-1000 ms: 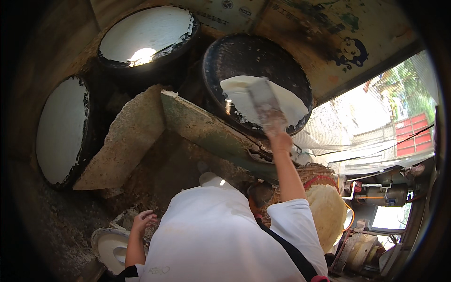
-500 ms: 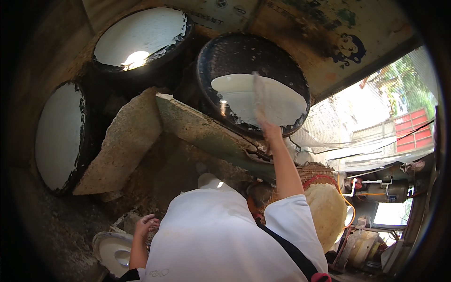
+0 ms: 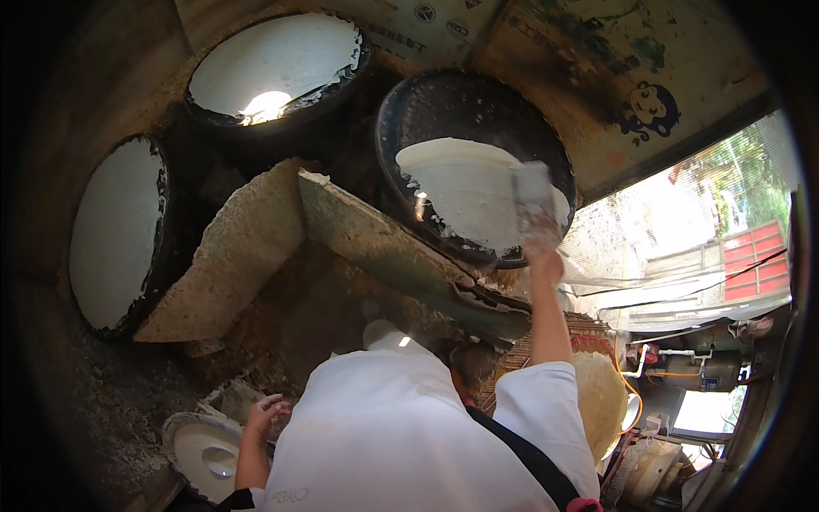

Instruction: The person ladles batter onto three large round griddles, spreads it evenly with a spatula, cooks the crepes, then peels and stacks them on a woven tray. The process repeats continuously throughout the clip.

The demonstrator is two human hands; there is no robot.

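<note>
My right hand (image 3: 543, 258) is closed round the near end of a flat, whitish scraper (image 3: 534, 189), which is smeared by motion. The scraper's blade lies over the right part of a white sheet of batter (image 3: 465, 183). That batter covers the near part of a round, black pan (image 3: 444, 102), while the pan's far part shows bare dark metal. Low on the left, my left hand (image 3: 269, 411) hangs beside my body with loosely bent fingers apart and holds nothing that I can see. It is nearest to a pale bucket (image 3: 205, 456) with white liquid and a round bowl-like thing inside.
Two more dark round pans coated white stand at the far left (image 3: 273, 68) and left (image 3: 118, 239). A rough slab (image 3: 230, 256) and a long board (image 3: 384, 243) rise between me and the pans. A round woven basket (image 3: 597, 384) is right of me.
My right hand and the scraper have swung to the right across the pan. The whole view has shifted slightly. My left hand stays low beside my body.
</note>
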